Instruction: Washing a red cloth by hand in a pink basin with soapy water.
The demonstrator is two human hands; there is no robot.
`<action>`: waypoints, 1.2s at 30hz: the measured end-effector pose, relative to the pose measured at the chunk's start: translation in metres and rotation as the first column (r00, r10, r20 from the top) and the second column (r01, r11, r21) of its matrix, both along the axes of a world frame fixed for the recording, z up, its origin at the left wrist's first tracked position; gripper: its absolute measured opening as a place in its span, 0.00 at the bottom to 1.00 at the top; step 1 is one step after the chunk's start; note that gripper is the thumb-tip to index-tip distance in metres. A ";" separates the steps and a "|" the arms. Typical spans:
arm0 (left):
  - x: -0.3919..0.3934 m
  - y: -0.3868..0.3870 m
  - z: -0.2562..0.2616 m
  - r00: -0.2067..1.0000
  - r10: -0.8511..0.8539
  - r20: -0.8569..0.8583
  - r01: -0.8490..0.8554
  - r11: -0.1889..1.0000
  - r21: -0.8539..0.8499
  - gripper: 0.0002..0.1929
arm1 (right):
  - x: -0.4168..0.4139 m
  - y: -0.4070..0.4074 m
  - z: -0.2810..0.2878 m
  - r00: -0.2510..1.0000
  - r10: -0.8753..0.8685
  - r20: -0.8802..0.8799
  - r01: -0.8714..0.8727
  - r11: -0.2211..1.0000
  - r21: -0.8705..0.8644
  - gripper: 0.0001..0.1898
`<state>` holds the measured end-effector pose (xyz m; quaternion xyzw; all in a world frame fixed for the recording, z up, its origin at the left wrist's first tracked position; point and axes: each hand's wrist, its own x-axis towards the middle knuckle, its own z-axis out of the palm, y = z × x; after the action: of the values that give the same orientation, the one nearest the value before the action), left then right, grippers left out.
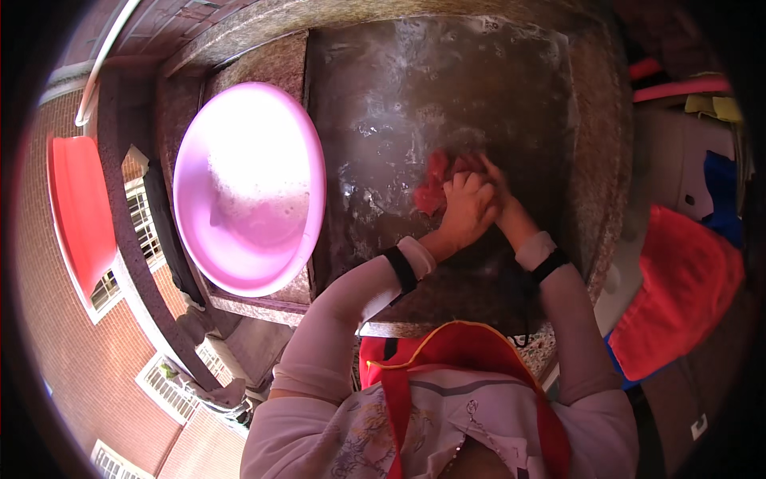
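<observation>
A wet, crumpled red cloth is bunched on the wet floor of a stone wash sink. My left hand is closed over the cloth, knuckles up. Close against it on the right, my right hand also grips the bundle; its lower fingers are partly hidden and slightly blurred. Patches of suds streak the sink floor around the cloth. To the left of my hands, a pink plastic basin holds sudsy water, its upper part washed out by glare.
The basin rests on a stone ledge along the sink's left side. A raised stone rim bounds the right. Farther right lies a red towel beside a blue cloth. A white pipe runs down at upper left.
</observation>
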<state>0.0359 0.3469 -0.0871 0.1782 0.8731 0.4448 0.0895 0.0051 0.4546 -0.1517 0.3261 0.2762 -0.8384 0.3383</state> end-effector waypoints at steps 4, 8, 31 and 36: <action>-0.021 0.000 -0.007 0.997 0.073 -0.033 -0.077 0.987 -0.143 0.09 | 0.002 -0.008 -0.004 0.993 0.116 0.010 -0.116 0.992 0.049 0.24; -0.038 -0.013 -0.038 0.962 0.212 0.171 -0.194 0.974 -0.117 0.11 | 0.014 -0.016 0.006 0.946 0.194 0.261 -0.271 0.914 0.303 0.26; -0.001 0.005 0.008 0.996 0.033 -0.088 -0.035 0.999 -0.019 0.11 | -0.011 0.010 0.007 0.991 0.123 -0.058 -0.127 0.989 -0.081 0.35; -0.017 0.000 0.007 0.993 0.050 -0.110 -0.069 0.982 -0.177 0.09 | -0.004 0.006 -0.014 0.596 0.764 -0.247 -0.565 0.618 0.547 0.34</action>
<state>0.0191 0.3472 -0.0800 0.1663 0.9183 0.3563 0.0460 0.0013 0.4611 -0.1652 0.0514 0.6213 -0.6168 0.4806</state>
